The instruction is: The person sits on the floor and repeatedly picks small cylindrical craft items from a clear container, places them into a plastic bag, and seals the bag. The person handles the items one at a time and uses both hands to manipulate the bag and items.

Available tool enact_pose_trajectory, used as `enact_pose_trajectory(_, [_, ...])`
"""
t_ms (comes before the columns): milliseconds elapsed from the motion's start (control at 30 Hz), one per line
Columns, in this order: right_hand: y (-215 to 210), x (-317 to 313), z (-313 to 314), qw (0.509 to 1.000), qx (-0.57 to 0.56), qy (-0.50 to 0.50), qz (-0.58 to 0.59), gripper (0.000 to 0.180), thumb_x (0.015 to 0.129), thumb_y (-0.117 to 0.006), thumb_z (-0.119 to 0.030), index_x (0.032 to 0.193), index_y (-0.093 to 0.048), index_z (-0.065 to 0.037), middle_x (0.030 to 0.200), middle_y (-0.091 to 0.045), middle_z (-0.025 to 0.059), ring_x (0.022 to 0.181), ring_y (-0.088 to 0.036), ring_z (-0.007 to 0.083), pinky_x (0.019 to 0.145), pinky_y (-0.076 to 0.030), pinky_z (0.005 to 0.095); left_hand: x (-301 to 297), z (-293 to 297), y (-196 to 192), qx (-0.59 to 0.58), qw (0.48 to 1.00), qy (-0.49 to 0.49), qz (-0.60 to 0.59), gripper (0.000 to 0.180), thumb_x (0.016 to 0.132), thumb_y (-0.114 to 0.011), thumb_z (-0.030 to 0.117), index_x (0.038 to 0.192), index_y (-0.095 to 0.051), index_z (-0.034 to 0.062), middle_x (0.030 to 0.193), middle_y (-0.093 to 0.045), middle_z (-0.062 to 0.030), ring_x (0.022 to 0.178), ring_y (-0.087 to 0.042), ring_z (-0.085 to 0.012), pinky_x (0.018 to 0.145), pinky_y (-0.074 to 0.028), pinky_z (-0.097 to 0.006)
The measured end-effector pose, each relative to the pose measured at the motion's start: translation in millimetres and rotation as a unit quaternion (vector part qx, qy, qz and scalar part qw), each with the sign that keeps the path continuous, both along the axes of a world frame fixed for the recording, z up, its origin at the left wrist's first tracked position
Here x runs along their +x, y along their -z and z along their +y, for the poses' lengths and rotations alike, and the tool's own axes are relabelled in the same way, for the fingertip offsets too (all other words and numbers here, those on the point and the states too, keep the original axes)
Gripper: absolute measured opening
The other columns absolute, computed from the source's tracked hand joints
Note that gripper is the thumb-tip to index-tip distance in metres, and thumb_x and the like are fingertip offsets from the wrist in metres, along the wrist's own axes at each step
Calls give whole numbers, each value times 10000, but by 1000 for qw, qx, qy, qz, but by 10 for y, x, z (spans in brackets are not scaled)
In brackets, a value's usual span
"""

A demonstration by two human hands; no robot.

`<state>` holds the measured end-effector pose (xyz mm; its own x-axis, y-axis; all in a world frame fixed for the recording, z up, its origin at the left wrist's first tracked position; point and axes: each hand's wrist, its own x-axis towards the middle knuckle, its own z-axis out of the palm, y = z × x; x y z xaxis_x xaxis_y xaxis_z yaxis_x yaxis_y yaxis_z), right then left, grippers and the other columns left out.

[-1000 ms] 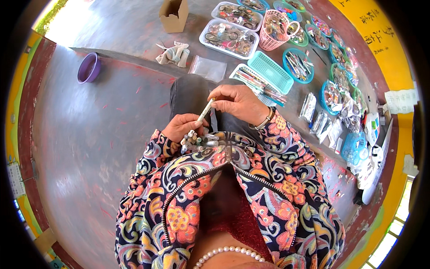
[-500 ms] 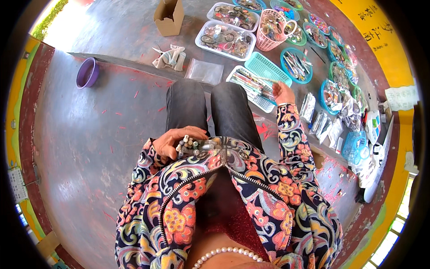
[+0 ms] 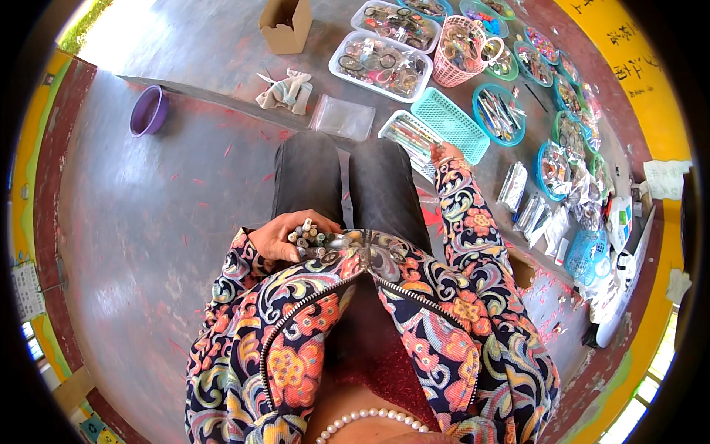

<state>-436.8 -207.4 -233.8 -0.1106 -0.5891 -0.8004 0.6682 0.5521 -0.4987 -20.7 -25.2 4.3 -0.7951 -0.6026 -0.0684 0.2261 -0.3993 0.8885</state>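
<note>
Left hand (image 3: 276,235), centre of frame: curled around a bundle of slim, pale, cylindrical pens (image 3: 310,238), ends fanned, held against the floral jacket (image 3: 296,362). Right hand (image 3: 446,154), upper centre-right: at the right edge of a white rectangular plastic basket (image 3: 421,169) containing slim multicoloured sticks (image 3: 411,135); finger opening and any grip cannot be told. Turquoise perforated plastic basket (image 3: 452,118) just beyond. Clear flat plastic bag (image 3: 342,117) left of the white basket, upper centre.

Room over the floor (image 3: 185,207) left of the legs (image 3: 307,174), turquoise basket (image 3: 450,117) beside right fingers (image 3: 442,150)
</note>
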Motion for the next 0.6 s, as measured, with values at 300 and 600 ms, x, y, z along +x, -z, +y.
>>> enact_pose_trajectory(300, [-2215,1337,1031,841,-271,-456,107,231,822,-570,-151,1019,-579,-31,846,-620,35,709,-578,96,619,-452,210,191,82,284,-25,999,-21,-9,843,527,-833,364,1154,-439,-39,1180,-500,-171,1093,-486,-245,941,-375,-362])
enact_pose_trajectory(600, [-2501,2030,1630,699,-373,-604,80,294,760,-624,-40,1042,-540,-30,881,-589,26,796,-551,83,714,-443,227,171,164,170,38,985,-161,-39,676,558,-797,96,1136,-457,12,1046,-558,-80,983,-522,-164,861,-408,-299])
